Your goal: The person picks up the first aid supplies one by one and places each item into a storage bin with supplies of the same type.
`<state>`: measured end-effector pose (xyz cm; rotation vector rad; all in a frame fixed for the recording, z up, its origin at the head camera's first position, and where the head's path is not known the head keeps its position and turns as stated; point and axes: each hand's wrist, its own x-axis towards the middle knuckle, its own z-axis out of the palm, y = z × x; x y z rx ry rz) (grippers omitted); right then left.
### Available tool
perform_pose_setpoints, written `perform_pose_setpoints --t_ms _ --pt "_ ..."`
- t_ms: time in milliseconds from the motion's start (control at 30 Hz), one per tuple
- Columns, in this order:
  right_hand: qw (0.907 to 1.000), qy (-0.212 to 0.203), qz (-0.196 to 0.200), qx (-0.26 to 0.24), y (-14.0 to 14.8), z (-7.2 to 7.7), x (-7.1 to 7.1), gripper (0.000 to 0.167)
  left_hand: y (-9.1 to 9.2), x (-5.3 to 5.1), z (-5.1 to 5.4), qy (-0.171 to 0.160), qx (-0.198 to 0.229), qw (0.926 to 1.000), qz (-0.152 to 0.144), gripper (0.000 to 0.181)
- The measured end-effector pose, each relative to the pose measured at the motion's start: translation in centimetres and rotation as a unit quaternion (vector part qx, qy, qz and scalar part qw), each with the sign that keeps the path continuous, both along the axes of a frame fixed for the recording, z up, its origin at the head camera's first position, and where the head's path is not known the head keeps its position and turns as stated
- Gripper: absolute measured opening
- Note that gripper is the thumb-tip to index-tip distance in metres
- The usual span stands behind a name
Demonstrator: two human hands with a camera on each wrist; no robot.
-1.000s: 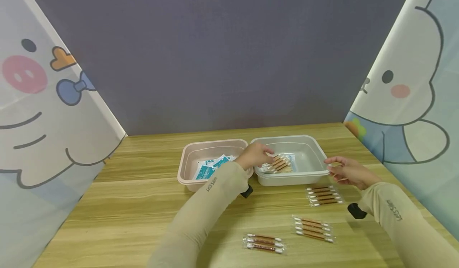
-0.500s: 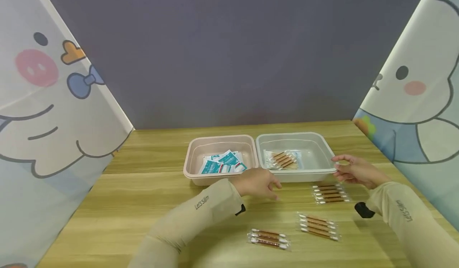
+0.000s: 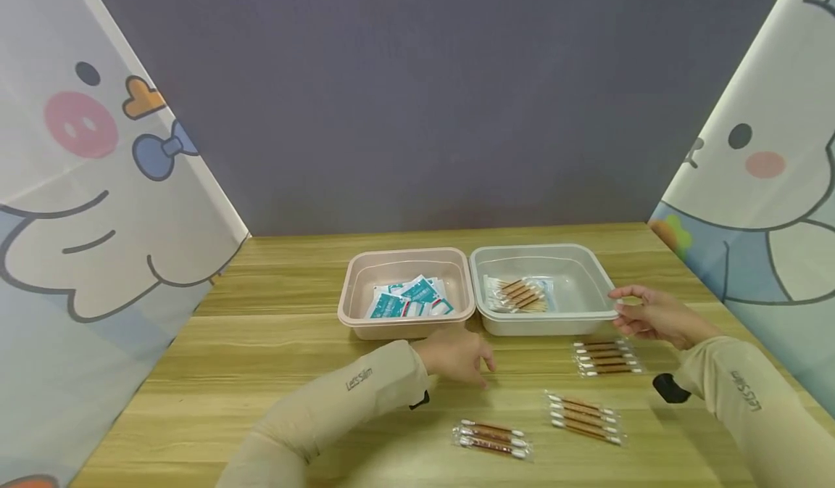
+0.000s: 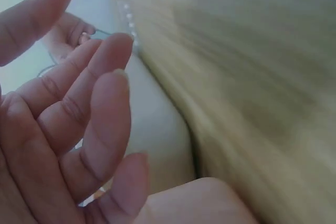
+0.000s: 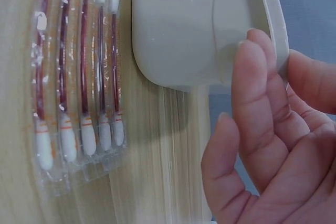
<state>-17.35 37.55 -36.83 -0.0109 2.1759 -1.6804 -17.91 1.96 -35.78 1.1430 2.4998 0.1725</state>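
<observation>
With thumb and fingers, my right hand (image 3: 662, 317) pinches the right rim of a pale grey plastic basin (image 3: 554, 320). In the right wrist view the thumb lies at the basin's rim and the fingertips (image 5: 249, 69) are against its outer side. Clear packs of brown-stemmed cotton swabs (image 3: 518, 296) lie inside that basin. My left hand (image 3: 453, 356) hovers over the table before the two basins, fingers loosely bent, holding nothing. A swab pack (image 3: 607, 357) lies beside the right hand; two others, one pack (image 3: 583, 417) and another pack (image 3: 492, 439), lie nearer me.
A pinkish plastic basin (image 3: 407, 323), left of the grey one and against or very near it, contains several teal-and-white sachets (image 3: 417, 290). Both stand on a wood-grain table (image 3: 261, 372). A dark panel (image 3: 443, 96) rises behind, with cartoon-printed cloths at either side.
My left hand has drawn back out of the grey basin towards me and to the left, empty. The right hand stays at the basin's rim. The head view has shifted slightly.
</observation>
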Motion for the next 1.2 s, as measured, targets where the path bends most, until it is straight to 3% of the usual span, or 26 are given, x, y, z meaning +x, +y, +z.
perform_pose_setpoints --t_ms 233,400,500,700,933,1200 --pt "0.9998 -0.004 -0.003 0.021 -0.1 0.2 -0.1 0.019 -0.7 1.1 -1.2 -0.036 -0.025 0.999 -0.01 0.023" --pt "0.9996 -0.005 -0.001 0.027 -0.1 0.4 -0.1 0.016 -1.2 1.9 -1.6 -0.026 -0.071 0.9958 -0.052 0.023" --pt "0.9998 -0.005 0.005 0.018 -0.1 0.4 -0.1 0.017 -1.4 2.4 -1.8 -0.013 -0.095 0.9936 -0.061 0.02" --pt "0.9999 -0.011 0.007 0.005 0.0 0.3 -0.1 0.022 -1.3 3.1 -2.0 0.007 -0.111 0.9917 -0.065 0.019" --pt "0.9999 -0.013 0.002 -0.007 0.0 0.2 0.0 0.025 -1.2 3.5 -2.0 -0.013 -0.114 0.9924 -0.047 0.024" --pt "0.9998 -0.011 0.0 -0.018 0.0 0.1 0.2 0.022 -1.0 3.6 -2.3 -0.019 -0.118 0.9913 -0.054 0.024"
